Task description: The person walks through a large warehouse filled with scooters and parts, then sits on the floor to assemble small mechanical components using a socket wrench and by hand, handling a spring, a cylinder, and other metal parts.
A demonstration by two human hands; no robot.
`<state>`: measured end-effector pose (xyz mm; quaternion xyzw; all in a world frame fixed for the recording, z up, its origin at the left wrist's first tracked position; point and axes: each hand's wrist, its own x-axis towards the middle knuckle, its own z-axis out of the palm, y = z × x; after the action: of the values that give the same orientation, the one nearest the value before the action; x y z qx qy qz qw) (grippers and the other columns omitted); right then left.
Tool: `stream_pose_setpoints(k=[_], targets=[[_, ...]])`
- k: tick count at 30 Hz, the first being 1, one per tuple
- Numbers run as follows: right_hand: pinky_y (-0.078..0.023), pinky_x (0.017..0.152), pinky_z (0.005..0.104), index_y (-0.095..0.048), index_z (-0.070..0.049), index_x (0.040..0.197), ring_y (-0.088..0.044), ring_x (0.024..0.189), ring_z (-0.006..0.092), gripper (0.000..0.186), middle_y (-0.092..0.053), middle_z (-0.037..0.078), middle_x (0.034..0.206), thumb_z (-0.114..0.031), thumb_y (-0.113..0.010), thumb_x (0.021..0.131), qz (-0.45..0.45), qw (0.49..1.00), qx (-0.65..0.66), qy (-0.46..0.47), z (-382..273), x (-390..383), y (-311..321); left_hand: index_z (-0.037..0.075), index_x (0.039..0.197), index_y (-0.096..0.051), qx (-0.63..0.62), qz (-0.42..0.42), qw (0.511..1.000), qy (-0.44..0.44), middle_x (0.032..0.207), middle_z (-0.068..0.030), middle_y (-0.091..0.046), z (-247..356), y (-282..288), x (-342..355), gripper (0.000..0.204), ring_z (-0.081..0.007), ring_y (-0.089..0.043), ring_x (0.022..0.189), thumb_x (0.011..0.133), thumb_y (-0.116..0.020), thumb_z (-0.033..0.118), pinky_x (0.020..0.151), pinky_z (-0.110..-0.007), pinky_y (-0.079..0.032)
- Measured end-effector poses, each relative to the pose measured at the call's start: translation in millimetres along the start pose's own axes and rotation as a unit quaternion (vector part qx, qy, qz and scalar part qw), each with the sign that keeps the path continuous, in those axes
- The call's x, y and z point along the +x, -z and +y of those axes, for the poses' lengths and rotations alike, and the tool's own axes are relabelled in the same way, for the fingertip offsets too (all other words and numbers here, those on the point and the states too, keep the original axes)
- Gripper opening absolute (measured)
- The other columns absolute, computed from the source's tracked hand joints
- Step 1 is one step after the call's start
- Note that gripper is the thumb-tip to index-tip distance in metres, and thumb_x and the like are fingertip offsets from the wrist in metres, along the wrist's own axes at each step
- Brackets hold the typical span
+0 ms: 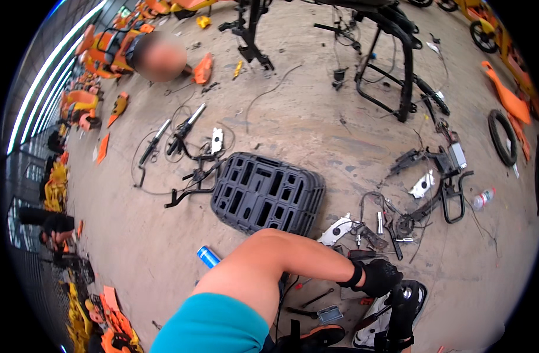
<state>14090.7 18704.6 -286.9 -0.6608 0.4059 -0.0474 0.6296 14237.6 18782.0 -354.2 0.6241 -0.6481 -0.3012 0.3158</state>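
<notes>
Bent across the lower middle, my left arm reaches to the right, and my left hand (381,278), in a black glove, is curled closed beside a white and black part (369,327). What its fingers hold, if anything, is hidden. My right hand (404,306), also black-gloved, lies over the same part, near a small round silver piece (407,292); its fingers are too dark to read. Just beyond my left hand are a screwdriver (363,254), a black-handled tool (394,240) and a silver socket (404,240).
Ahead lies a black slotted plastic basket (263,194) attached to handlebar tubing. A blue can (208,257) stands left of my arm. White housings (422,184), cables, a tyre (503,137) and a black frame (407,76) are spread around. Another person (157,56) is at the far left.
</notes>
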Motion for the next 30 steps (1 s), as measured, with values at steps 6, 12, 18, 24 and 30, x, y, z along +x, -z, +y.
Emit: stream_pose_setpoints(k=[6, 12, 18, 24, 30], targets=[[-0.044, 0.054, 0.0234, -0.047, -0.009, 0.099, -0.049, 0.061, 0.0087, 0.027, -0.049, 0.001, 0.077, -0.034, -0.054, 0.099, -0.036, 0.998, 0.055, -0.019, 27, 6, -1, 0.000, 0.088, -0.058, 0.057, 0.094, 0.994, -0.030, 0.065, -0.0145, -0.062, 2, 16, -11, 0.020, -0.0341, -0.064, 0.062, 0.074, -0.063, 0.014, 0.055, -0.043, -0.049], [-0.047, 0.061, 0.0266, -0.053, -0.007, 0.114, -0.053, 0.068, 0.0101, 0.037, -0.056, 0.000, 0.083, -0.042, -0.046, 0.102, -0.057, 0.975, 0.211, -0.028, 26, 20, -13, 0.004, 0.081, -0.059, 0.153, 0.258, 0.953, -0.044, 0.066, -0.0143, -0.061, -5, 17, -11, 0.017, -0.0332, -0.063, 0.061, 0.073, -0.065, 0.018, 0.054, -0.045, -0.046], [-0.049, 0.070, 0.0286, -0.051, -0.002, 0.114, -0.059, 0.074, 0.0137, 0.033, -0.057, 0.003, 0.081, -0.027, -0.059, 0.093, -0.160, 0.986, -0.012, 0.045, -14, 17, -40, 0.005, 0.086, -0.059, 0.060, 0.253, 0.955, 0.141, 0.072, -0.0153, -0.062, -39, 66, -27, 0.019, -0.0371, -0.064, 0.071, 0.072, -0.064, 0.017, 0.062, -0.047, -0.049], [-0.044, 0.053, 0.0249, -0.055, -0.004, 0.095, -0.052, 0.058, 0.0091, 0.020, -0.054, 0.001, 0.070, -0.023, -0.060, 0.092, -0.159, 0.985, -0.056, -0.040, -6, 18, -31, 0.003, 0.087, -0.066, -0.111, 0.074, 0.962, 0.239, 0.077, -0.0191, -0.067, -55, 116, -44, 0.029, -0.0314, -0.067, 0.070, 0.073, -0.072, 0.028, 0.065, -0.041, -0.052], [-0.043, 0.049, 0.0233, -0.056, -0.005, 0.094, -0.050, 0.055, 0.0067, 0.017, -0.051, -0.001, 0.069, -0.019, -0.063, 0.089, -0.178, 0.981, -0.047, -0.053, -4, 7, -37, 0.004, 0.095, -0.066, -0.421, -0.069, 0.867, 0.257, 0.074, -0.0049, -0.066, -46, 131, -62, 0.030, -0.0138, -0.064, 0.063, 0.091, -0.064, 0.035, 0.056, -0.031, -0.051]])
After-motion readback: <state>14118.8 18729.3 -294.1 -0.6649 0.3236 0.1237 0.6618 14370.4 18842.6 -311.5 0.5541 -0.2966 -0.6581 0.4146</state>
